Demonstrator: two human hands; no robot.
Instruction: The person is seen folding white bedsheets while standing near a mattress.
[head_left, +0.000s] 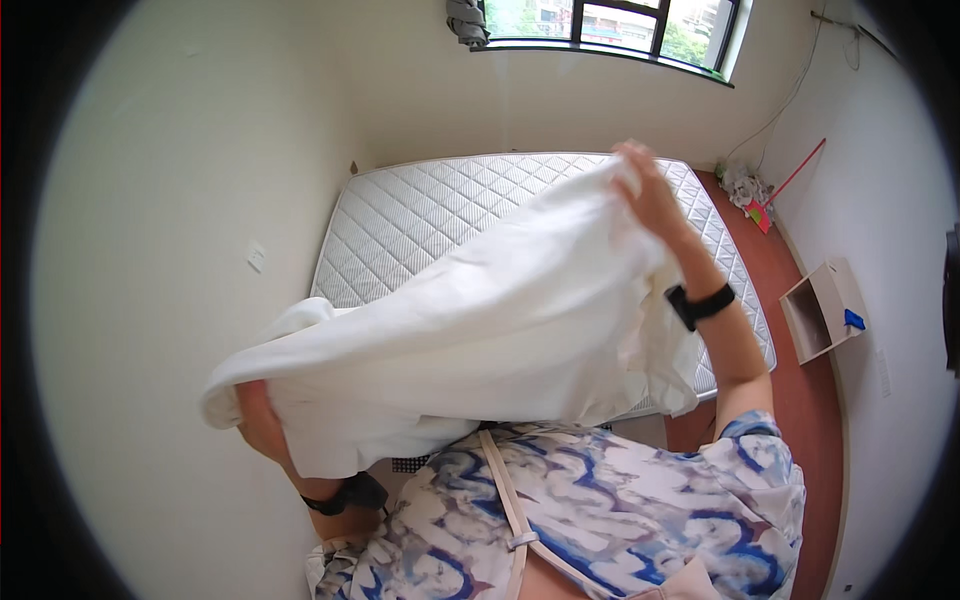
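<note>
A large white cloth (450, 322) is stretched in the air between my two hands, slanting from lower left to upper right. My right hand (641, 176) is raised and grips its upper right corner, slightly blurred. At the lower left my left hand (256, 401) is mostly hidden under the folded cloth edge, so its fingers do not show. Beyond and below the cloth lies a bare mattress (405, 217) with a quilted, diamond-stitched top. The cloth covers the mattress's near part from view.
Walls rise at the left and right, with a window (622, 26) at the far end. On the reddish floor (810, 420) along the right side stand an open box-like cabinet (825, 307) with a blue item, a red-handled broom (795, 176) and a crumpled pile (742, 187).
</note>
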